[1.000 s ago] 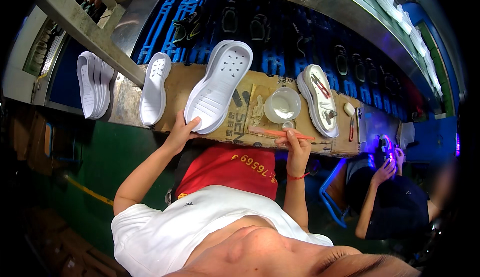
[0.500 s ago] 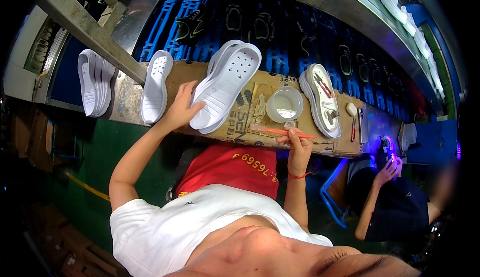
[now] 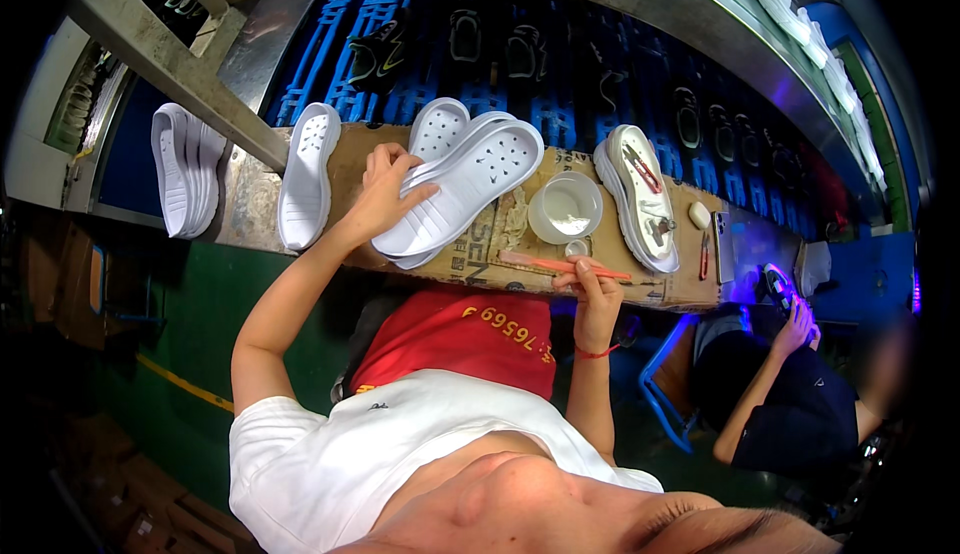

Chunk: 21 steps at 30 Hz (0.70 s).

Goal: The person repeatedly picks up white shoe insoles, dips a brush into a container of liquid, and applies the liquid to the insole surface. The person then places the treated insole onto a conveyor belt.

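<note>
My left hand (image 3: 382,194) grips the left edge of a white shoe sole (image 3: 470,189), its thumb over the top face. More white soles lie under and behind it, one with its toe end (image 3: 438,132) showing at the upper left. In my right hand (image 3: 597,299) is an orange brush (image 3: 560,265), held level, its flat tip pointing left. Above the brush stands a clear plastic tub (image 3: 548,216) with white liquid in it, and a small round cup (image 3: 577,249) beside the brush handle. Brown cardboard (image 3: 455,266) lies beneath these things.
To the left are a single white sole (image 3: 308,179) and a standing row of soles (image 3: 185,174). On the right, a sole (image 3: 622,199) holds tools, near a red-handled tool (image 3: 704,256). Dark shoes (image 3: 523,52) sit on a blue rack. A co-worker (image 3: 800,404) handles a shoe.
The top sole has shifted right and tilted over, and the stack has fanned apart, baring another sole behind. My left hand moved with it. My right hand and brush stay nearly still.
</note>
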### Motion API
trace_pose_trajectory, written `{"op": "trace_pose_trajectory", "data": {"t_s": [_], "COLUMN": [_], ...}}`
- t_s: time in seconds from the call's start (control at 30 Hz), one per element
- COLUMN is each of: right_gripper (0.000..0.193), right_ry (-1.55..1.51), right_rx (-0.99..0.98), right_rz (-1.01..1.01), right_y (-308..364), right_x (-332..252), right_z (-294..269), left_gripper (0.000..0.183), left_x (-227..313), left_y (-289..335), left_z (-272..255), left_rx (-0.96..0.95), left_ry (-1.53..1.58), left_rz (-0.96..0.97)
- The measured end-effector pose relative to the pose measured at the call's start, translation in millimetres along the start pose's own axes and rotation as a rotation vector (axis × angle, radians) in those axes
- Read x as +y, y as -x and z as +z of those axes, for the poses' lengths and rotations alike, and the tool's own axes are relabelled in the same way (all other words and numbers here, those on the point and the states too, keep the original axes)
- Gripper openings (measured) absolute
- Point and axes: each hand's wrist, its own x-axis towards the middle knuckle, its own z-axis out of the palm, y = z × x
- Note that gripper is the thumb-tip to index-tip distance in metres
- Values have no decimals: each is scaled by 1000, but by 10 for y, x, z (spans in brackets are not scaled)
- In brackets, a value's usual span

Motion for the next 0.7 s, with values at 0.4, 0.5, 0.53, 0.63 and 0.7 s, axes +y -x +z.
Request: {"op": "trace_pose_trajectory", "data": {"t_s": [0.4, 0.5, 0.53, 0.63, 0.7], "right_gripper": [27, 26, 26, 25, 25], "right_ry": [-4, -17, -18, -26, -40], "right_rx": [42, 35, 35, 33, 27], "right_rz": [17, 17, 18, 15, 8], "right_y": [-5, -3, 1, 15, 22], "right_x": [-21, -17, -18, -30, -32], "right_z": [-64, -47, -38, -21, -27], "left_gripper": [48, 51, 52, 54, 54], "left_x": [-210, -262, -231, -83, -213], "left_y": [193, 213, 205, 172, 151], "left_z": [76, 165, 153, 133, 167], "left_rx": [107, 124, 115, 188, 183], "left_ry": [631, 585, 541, 421, 463], "left_rz": [-224, -300, -321, -248, -245]}}
